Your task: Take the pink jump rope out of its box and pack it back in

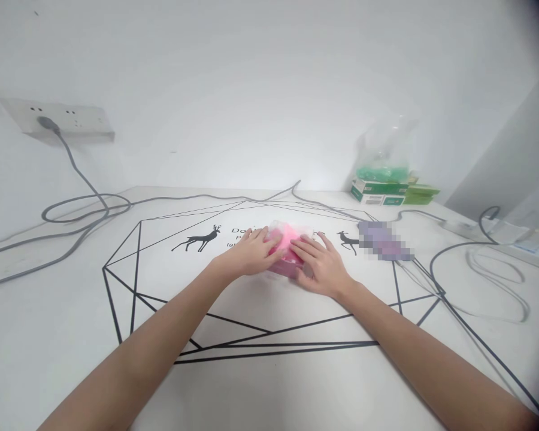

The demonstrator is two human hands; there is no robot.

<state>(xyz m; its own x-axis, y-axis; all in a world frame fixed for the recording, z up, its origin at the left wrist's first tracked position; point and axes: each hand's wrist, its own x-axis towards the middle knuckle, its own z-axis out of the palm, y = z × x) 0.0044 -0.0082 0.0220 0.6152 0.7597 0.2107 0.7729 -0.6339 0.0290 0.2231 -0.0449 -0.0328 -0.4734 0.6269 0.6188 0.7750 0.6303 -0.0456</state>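
Note:
A pink box-like packet (284,263) with a clear, crinkled wrapping lies on the white table mat (251,305), between two printed deer. My left hand (253,250) rests against its left side, fingers over the top. On the right side, my right hand (318,263) presses with its fingertips on the pink top, its thumb near the lower front edge. Both hands touch the packet from opposite sides and cover parts of it. What the packet holds cannot be made out.
At the back right, a clear bag with green contents (381,170) sits on green-and-white boxes (379,191). A blurred purple object (384,240) lies right of my hands. Grey cables (184,197) cross the table; a wall socket (67,117) is at the left.

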